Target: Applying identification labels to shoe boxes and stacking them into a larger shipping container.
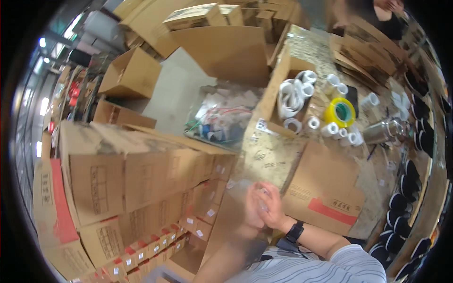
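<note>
My left hand (253,210) and my right hand (272,203) are pressed together in front of me, fingers closed. A pale glint shows between the palms, too small and blurred to name. The left forearm is smeared by motion; a dark watch sits on the right wrist. Both hands are above the near edge of a worn worktable (264,158). Just right of them lies a flattened brown carton (325,181) with a red stripe.
An open box (271,106) holds white label rolls. Beside it are a yellow tape roll (331,113) and a steel flask (381,131). Stacked cartons (146,184) stand left, a bag of scraps (224,115) ahead, black shoes (398,203) right. Another person (389,23) is at the far right.
</note>
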`<state>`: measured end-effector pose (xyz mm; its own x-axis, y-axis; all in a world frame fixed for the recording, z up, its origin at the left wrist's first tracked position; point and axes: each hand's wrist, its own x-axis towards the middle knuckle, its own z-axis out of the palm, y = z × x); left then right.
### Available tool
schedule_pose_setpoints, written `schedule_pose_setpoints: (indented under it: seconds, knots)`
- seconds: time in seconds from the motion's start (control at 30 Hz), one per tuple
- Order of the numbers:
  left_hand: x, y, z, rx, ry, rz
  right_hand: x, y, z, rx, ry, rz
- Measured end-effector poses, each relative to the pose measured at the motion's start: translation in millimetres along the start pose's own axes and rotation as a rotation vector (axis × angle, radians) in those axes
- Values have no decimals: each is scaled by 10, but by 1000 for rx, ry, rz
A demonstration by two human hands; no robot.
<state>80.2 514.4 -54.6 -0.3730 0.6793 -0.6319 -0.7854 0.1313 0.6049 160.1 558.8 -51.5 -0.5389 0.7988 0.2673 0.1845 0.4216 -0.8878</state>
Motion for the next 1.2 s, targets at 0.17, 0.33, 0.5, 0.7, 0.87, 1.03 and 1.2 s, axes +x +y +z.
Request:
schedule_pose_setpoints:
  seconds: [0.17,0.33,0.5,0.7,0.87,1.03,1.2]
  knots:
    - [-245,88,-576,-460,-224,-156,77,82,226,329,-242,-55]
    - [-678,335,-690,-26,-79,-172,605,34,366,546,-2,330]
    - [-1093,474,-1384,620,-115,-94,1488,-269,361,592,425,-240]
    - [-999,764,-1277,27,-39,-231,1922,664,956,-360,131,-58]
    - [-622,736,-1014,236,75,-74,658,994,347,68,-163,107]
    - [-384,734,-937,312,1,-169,-533,1501,-675,-49,289,670]
    - [-55,587,-615,370,-56,-186,-956,2684,-2250,-196,933,762]
